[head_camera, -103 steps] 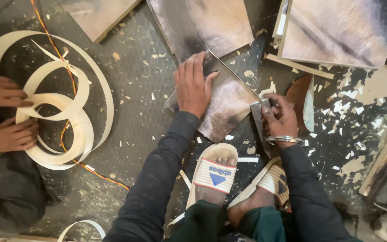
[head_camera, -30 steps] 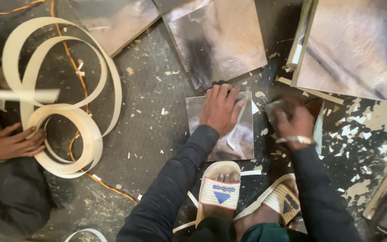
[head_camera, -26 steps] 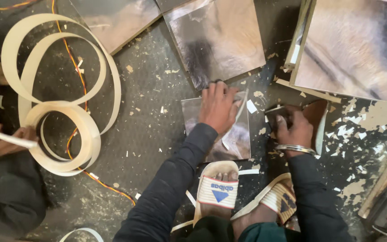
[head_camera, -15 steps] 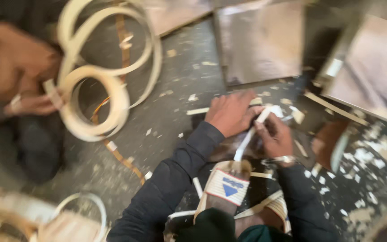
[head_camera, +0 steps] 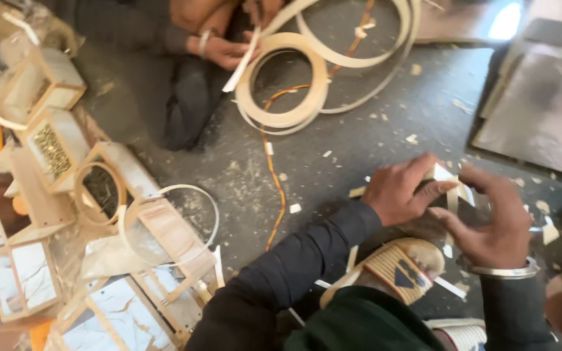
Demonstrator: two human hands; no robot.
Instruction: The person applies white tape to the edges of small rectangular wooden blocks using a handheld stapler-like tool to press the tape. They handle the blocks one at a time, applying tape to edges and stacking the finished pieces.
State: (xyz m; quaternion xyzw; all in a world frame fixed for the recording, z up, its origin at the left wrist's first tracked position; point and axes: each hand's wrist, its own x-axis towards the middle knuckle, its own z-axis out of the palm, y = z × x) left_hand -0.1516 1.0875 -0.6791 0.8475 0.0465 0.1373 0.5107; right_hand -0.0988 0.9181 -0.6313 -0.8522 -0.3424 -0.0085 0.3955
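My left hand [head_camera: 401, 190] and my right hand [head_camera: 489, 218] meet at the right of the view, both pinching a pale thin strip [head_camera: 449, 188] held between the fingertips. A metal bangle [head_camera: 499, 269] circles my right wrist. Below the hands lies my foot in a striped sandal [head_camera: 398, 270]. Dark sleeves cover both arms.
Another person's hand [head_camera: 226, 52] at the top holds coiled pale banding [head_camera: 294, 91] beside an orange cord [head_camera: 271, 162]. Several small wooden boxes and frames [head_camera: 53, 195] pile at the left. A grey board [head_camera: 541, 110] lies at the upper right. Scraps litter the dark floor [head_camera: 346, 149].
The view has swung left, bringing the pile of wooden boxes into sight. My hands left the flat panel, came together and now hold a pale strip between them.
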